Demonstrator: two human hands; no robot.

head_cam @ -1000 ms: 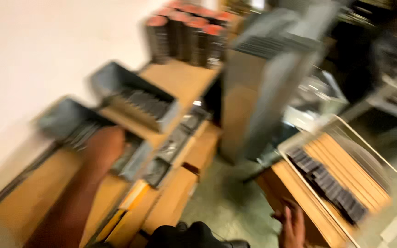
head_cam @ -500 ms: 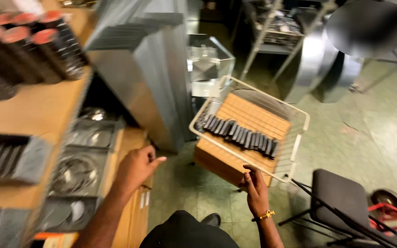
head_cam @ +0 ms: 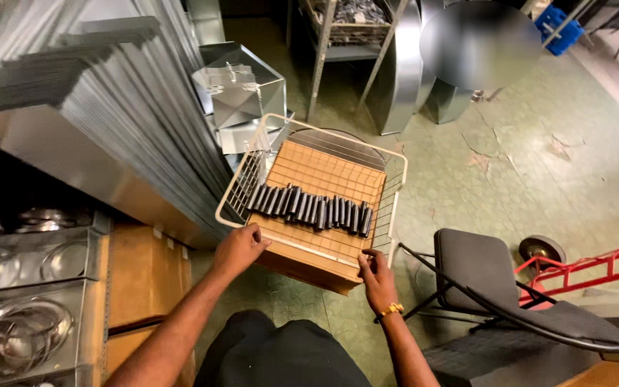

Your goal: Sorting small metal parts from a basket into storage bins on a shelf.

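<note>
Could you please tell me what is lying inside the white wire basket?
Inside the white wire basket lies a row of dark metal pieces, side by side. Beneath shows a brown box; its contents are hidden.

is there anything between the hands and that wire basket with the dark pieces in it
Nothing visible. The left hand and right hand are both already at the near rim of the white wire basket, which rests on a cardboard box.

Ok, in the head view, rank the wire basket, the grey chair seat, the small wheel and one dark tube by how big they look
1. wire basket
2. grey chair seat, though it sits nearer the camera, so that gap is unsure
3. small wheel
4. one dark tube
</note>
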